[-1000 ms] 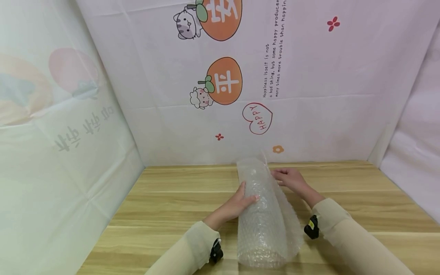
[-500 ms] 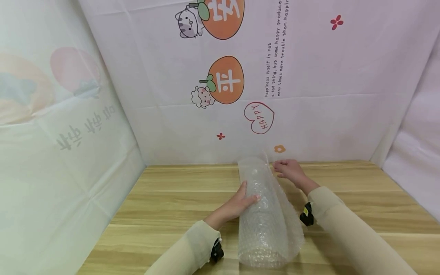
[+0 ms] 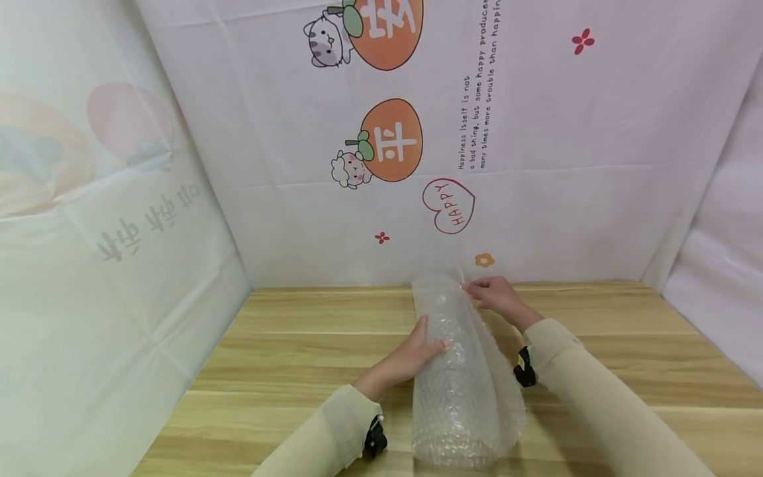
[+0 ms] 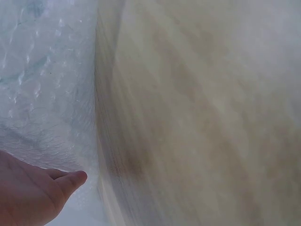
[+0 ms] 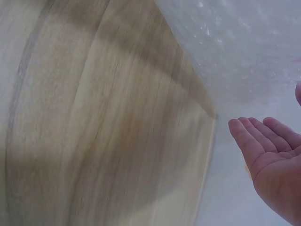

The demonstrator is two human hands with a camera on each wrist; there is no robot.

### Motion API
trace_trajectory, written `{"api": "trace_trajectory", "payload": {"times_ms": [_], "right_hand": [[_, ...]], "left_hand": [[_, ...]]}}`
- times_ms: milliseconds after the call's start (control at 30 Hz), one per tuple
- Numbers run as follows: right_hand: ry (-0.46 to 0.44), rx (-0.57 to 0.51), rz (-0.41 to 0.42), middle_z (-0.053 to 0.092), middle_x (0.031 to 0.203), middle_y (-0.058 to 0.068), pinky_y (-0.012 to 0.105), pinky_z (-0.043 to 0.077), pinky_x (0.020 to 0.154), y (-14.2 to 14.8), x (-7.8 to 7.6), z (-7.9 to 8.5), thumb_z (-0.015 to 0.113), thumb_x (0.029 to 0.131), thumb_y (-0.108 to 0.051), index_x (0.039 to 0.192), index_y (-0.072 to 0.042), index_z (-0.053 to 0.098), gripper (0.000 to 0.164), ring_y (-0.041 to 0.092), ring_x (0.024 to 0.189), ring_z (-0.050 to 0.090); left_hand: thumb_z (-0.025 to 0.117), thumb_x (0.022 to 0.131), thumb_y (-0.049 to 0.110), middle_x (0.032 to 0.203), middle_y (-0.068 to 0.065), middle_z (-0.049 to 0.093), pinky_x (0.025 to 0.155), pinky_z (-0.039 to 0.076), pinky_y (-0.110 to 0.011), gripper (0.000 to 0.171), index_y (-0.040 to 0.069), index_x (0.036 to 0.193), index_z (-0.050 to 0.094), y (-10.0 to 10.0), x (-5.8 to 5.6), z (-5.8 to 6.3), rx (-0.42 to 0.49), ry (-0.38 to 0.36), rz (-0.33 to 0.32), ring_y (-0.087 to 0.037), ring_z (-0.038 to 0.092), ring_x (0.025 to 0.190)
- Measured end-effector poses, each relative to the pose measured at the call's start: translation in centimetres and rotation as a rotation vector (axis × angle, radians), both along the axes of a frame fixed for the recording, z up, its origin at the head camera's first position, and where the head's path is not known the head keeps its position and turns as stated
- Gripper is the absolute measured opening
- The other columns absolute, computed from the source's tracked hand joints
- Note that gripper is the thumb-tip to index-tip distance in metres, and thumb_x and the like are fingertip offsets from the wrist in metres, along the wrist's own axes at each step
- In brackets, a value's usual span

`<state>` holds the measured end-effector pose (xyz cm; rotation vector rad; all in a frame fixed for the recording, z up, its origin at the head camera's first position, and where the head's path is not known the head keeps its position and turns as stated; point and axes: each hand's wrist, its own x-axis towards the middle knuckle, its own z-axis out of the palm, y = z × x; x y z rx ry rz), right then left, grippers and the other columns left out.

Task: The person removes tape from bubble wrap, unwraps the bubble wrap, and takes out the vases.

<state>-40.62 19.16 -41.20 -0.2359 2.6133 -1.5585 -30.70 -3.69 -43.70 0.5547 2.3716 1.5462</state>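
Note:
A roll of clear bubble wrap [image 3: 450, 391] lies lengthwise on the wooden table, its near end toward me. The loose outer layer [image 3: 507, 391] flares out along its right side. My left hand [image 3: 411, 354] rests against the roll's left side, thumb laid over the top; the left wrist view shows that thumb [image 4: 73, 181] against the bubbles. At the far right edge of the wrap is my right hand [image 3: 497, 296], its fingertips right at the sheet. In the right wrist view the fingers [image 5: 256, 134] are mostly straight, with the thumb apart from them.
A white cloth printed with cartoons [image 3: 536, 199] hangs behind the table, close to the roll's far end. More cloth [image 3: 119, 318] hangs on the left side. Wooden tabletop [image 3: 286, 358] extends to both sides of the roll. A black wrist camera [image 3: 375, 434] sits on the left sleeve.
My right hand has shifted away from me along the wrap and then left, its fingertips now at the sheet's far edge. The left hand and the roll stay in place.

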Motion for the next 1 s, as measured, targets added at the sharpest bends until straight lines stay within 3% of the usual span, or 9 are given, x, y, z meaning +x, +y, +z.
{"api": "trace_trajectory", "payload": {"times_ms": [400, 1000], "right_hand": [[0.009, 0.04, -0.019, 0.051, 0.116, 0.022, 0.032, 0.049, 0.07, -0.81, -0.41, -0.15, 0.06, 0.084, -0.028, 0.116, 0.007, 0.051, 0.049, 0.029, 0.094, 0.055], [0.084, 0.101, -0.081, 0.057, 0.106, 0.02, 0.03, 0.05, 0.063, -0.89, -0.92, -0.6, 0.061, 0.082, -0.021, 0.104, 0.005, 0.06, 0.034, 0.023, 0.08, 0.059]], "left_hand": [[0.046, 0.082, 0.054, 0.145, -0.013, 0.002, 0.102, 0.013, -0.04, 0.092, 0.005, 0.141, -0.005, -0.02, -0.08, -0.06, -0.001, 0.005, -0.004, -0.02, 0.007, 0.129], [0.046, 0.082, 0.055, 0.145, -0.014, 0.003, 0.102, 0.014, -0.041, 0.093, 0.005, 0.141, -0.005, 0.08, -0.28, -0.33, -0.006, 0.011, 0.002, -0.021, 0.008, 0.129]]}}
